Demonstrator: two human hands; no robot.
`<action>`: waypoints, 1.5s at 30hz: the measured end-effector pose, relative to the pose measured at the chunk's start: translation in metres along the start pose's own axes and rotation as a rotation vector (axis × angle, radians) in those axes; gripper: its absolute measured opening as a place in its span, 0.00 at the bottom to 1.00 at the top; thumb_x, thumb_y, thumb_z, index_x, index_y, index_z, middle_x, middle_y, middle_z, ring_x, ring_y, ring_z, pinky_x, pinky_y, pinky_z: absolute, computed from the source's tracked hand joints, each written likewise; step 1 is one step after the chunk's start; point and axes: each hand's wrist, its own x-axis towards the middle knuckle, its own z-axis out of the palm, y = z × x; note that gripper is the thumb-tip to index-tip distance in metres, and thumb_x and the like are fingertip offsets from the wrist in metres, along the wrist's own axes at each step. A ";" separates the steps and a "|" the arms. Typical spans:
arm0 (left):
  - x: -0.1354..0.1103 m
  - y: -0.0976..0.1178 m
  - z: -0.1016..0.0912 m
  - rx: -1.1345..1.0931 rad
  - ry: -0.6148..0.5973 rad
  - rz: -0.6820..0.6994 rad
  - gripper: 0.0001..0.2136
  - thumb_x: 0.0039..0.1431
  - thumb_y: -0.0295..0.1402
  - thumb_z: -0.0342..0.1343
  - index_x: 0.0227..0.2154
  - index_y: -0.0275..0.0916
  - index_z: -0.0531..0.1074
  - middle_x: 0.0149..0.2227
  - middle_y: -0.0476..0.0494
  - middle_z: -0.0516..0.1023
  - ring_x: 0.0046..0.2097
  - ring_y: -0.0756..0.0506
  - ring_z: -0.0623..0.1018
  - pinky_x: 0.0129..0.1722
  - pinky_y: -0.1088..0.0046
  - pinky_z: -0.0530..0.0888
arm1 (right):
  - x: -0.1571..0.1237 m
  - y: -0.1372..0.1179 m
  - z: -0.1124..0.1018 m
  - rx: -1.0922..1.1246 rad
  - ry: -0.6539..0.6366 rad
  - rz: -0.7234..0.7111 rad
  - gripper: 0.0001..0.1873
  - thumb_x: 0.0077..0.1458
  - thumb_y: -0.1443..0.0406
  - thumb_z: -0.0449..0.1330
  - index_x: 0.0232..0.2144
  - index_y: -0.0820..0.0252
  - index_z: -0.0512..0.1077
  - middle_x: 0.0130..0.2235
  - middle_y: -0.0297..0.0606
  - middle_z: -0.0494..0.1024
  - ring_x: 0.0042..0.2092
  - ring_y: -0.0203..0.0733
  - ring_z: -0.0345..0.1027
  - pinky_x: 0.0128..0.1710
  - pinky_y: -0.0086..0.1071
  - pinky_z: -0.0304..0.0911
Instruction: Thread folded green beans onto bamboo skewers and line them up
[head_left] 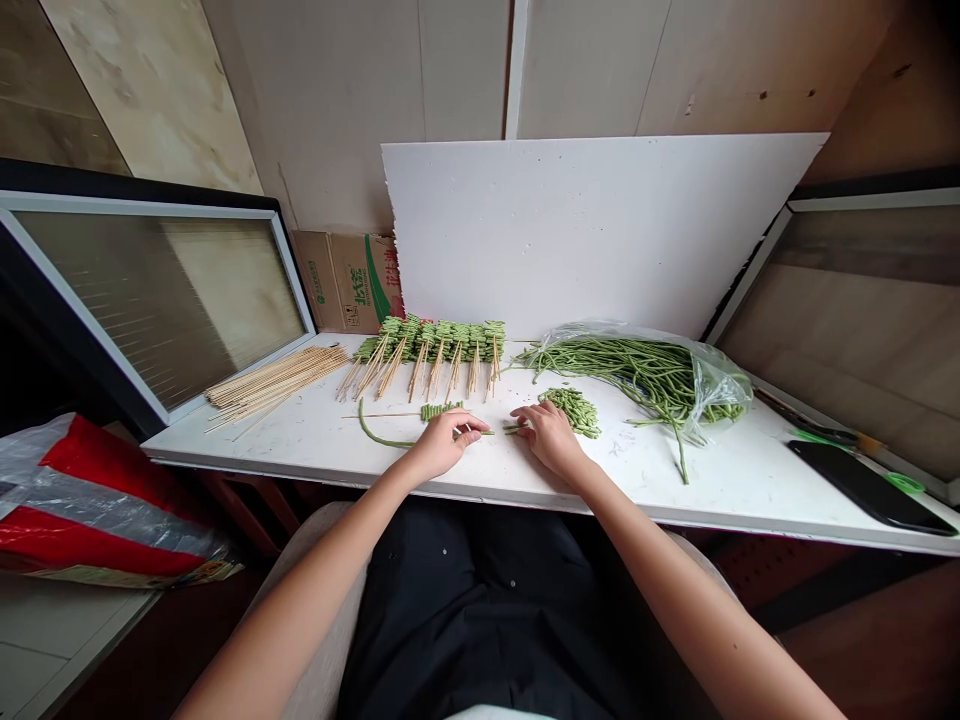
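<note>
My left hand (444, 443) rests on the white table (315, 445), its fingers pinched on a thin skewer (375, 416) that carries several short green bean pieces (441, 409). A long green bean (379, 434) curls just left of that hand. My right hand (546, 434) lies close by, fingers curled on a small bean piece (513, 429). A little heap of cut bean pieces (574, 409) sits right behind my right hand. Finished bean skewers (435, 350) lie in a row at the back.
A bundle of bare bamboo skewers (274, 382) lies at the left. A plastic bag of long beans (652, 372) spreads at the right. A black phone (870, 488) and a knife (817, 428) lie far right. A cardboard box (349, 280) and a white board (585, 230) stand behind.
</note>
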 end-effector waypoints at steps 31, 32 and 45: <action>0.000 0.015 -0.005 -0.046 0.068 -0.049 0.07 0.61 0.36 0.68 0.38 0.39 0.84 0.38 0.41 0.85 0.36 0.44 0.82 0.43 0.65 0.80 | 0.000 -0.040 -0.038 0.505 0.223 -0.318 0.11 0.68 0.56 0.64 0.42 0.54 0.84 0.37 0.45 0.82 0.43 0.51 0.70 0.46 0.46 0.68; -0.001 0.017 -0.005 -0.030 0.079 -0.028 0.07 0.61 0.36 0.67 0.38 0.39 0.84 0.39 0.41 0.85 0.38 0.43 0.82 0.43 0.65 0.80 | -0.001 -0.042 -0.038 0.500 0.225 -0.335 0.11 0.68 0.56 0.64 0.42 0.54 0.84 0.37 0.44 0.81 0.43 0.51 0.69 0.45 0.45 0.68; -0.006 0.036 0.001 0.049 0.025 0.168 0.12 0.67 0.32 0.59 0.29 0.40 0.83 0.32 0.42 0.82 0.35 0.44 0.79 0.40 0.66 0.76 | -0.010 -0.065 -0.035 0.601 0.357 -0.283 0.12 0.66 0.65 0.60 0.36 0.49 0.84 0.33 0.42 0.81 0.45 0.54 0.70 0.46 0.50 0.70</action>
